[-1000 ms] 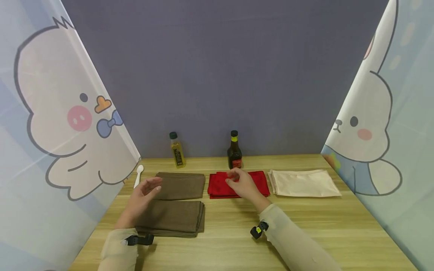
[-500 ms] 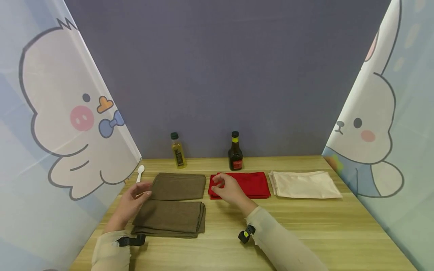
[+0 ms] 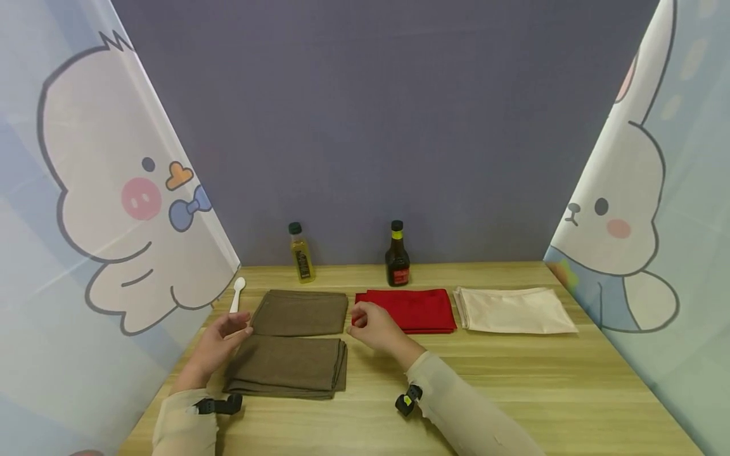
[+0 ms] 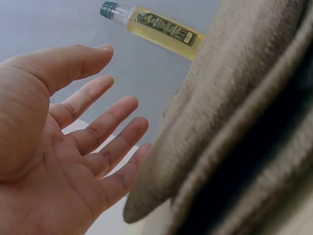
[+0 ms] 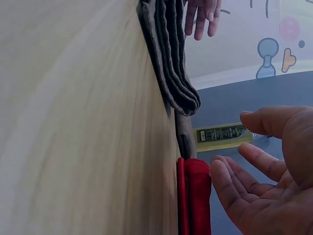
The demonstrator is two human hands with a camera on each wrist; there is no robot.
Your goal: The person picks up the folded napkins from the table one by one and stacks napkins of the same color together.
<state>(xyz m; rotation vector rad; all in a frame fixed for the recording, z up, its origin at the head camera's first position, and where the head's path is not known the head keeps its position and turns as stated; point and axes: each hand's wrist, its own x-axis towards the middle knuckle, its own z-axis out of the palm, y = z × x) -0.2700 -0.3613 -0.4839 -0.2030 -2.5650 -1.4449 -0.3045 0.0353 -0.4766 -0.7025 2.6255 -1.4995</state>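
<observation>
My left hand (image 3: 215, 347) is at the left end of the front folded brown cloth (image 3: 291, 364). Its relaxed fingers hold nothing, and in the left wrist view the thick folds of brown cloth (image 4: 234, 103) lie beside the fingertips. Over the left part of the folded red cloth (image 3: 419, 310) is my right hand (image 3: 377, 326), its fingers gently bent. Nothing is between the right thumb and fingers in the right wrist view, where the red cloth (image 5: 199, 196) lies close by. A second folded brown cloth (image 3: 302, 313) lies just behind the front one.
A white spoon (image 3: 236, 297) lies behind my left hand. Along the back stand a bottle of yellow oil (image 3: 303, 261) and a dark sauce bottle (image 3: 397, 261). A folded cream cloth (image 3: 516, 310) lies on the right of the wooden table (image 3: 513, 373). Printed side panels flank it.
Both hands have moved left and a little nearer to me. The right hand has gone from the middle of the red cloth to its left end. The cloths and bottles have stayed put.
</observation>
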